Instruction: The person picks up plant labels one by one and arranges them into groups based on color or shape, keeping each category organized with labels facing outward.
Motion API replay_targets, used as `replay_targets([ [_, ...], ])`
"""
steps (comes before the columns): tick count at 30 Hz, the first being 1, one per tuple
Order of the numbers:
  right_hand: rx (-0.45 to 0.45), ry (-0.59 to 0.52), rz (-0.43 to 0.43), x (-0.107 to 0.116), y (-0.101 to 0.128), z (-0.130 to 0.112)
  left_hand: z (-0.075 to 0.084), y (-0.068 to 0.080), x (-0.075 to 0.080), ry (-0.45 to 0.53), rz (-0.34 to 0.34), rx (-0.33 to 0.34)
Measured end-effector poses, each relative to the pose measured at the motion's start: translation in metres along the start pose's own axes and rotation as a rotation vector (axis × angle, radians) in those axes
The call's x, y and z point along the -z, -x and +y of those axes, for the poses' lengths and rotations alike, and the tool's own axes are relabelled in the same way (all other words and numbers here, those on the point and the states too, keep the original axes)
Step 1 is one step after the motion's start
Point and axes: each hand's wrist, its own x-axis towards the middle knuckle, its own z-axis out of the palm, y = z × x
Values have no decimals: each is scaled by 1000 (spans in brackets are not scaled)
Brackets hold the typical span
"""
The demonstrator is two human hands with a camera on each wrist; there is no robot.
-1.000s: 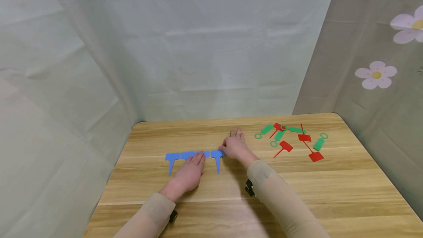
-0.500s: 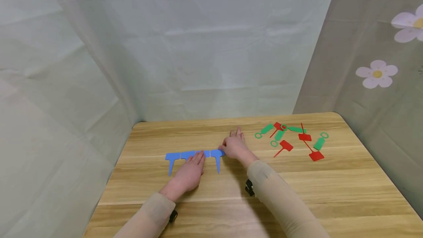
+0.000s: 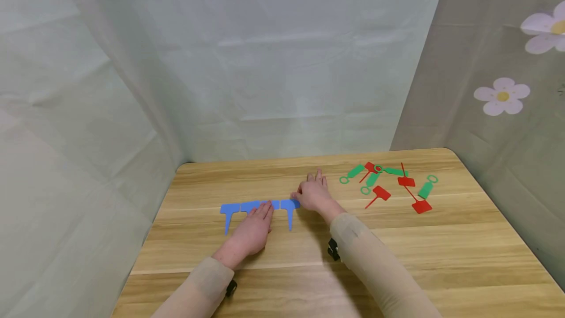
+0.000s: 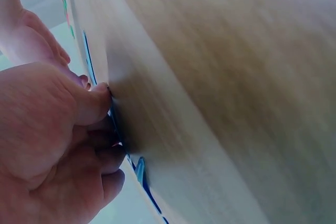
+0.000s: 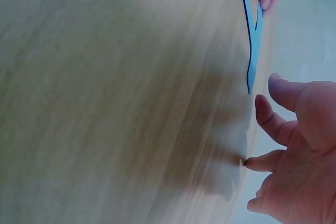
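- Head view: row of blue T-shaped tags (image 3: 260, 208) lying flat on wooden table (image 3: 441, 259), heads running 9-to-3 o'clock, stems pointing toward 6 o'clock, at the person.
- Left hand (image 3: 252, 232) resting flat at 6 o'clock of the row's middle, fingers straight, fingertips pressing the middle tags; nothing gripped. Left wrist view agreeing: fingertips (image 4: 97, 103) down on a blue edge against the wood.
- Right hand (image 3: 312, 194) sitting at 3 o'clock of the row, just beside the rightmost blue tag (image 3: 290, 206); fingers loosely spread, thumb side touching or nearly touching that tag's head, exact contact hard to tell.
- Right wrist view: blue tag (image 5: 253, 40) edge-on, apart from the relaxed right-hand fingers (image 5: 273, 124); no pinch visible.
- Key relation: row's long axis running 9-to-3, rightmost tag nearest the right hand, middle tags nearest the left.
- Scattered red and green tags (image 3: 388, 185) lying well apart, at 3 o'clock of the right hand, nearer that hand than the left, untouched.
- Pale cloth backdrop (image 3: 282, 63) hanging behind the table at 12 o'clock.
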Motion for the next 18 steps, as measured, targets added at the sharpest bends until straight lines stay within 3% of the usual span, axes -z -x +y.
replay_targets([
  [18,20,-49,16,3,1,7,-1,2,5,-31,24,-47],
])
